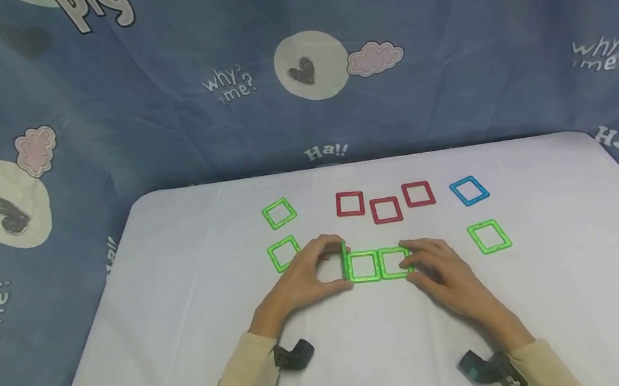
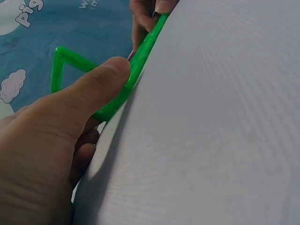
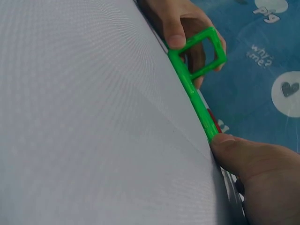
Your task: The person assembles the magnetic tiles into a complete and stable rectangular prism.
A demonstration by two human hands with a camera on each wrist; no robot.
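Note:
Two green square frame tiles lie flat and edge to edge on the table, the left tile [image 1: 366, 279] and the right tile [image 1: 394, 276]. A third green square tile [image 1: 345, 262] stands upright along the left tile's outer edge, and its open frame shows well in the right wrist view. My left hand [image 1: 300, 280] pinches this upright tile, thumb at the near side and fingers at the far side. At the other end, my right hand [image 1: 452, 278] grips the right tile between the thumb in front and fingers at its far corner.
Behind my hands lie three red square tiles [image 1: 388, 220] and a blue one [image 1: 478, 201]. A green tile [image 1: 498, 249] rests at the right; two more green tiles [image 1: 286, 221] are at the left, the nearer partly behind my left hand. A patterned blue cloth [image 1: 178, 106] hangs behind the white table [image 1: 147, 347].

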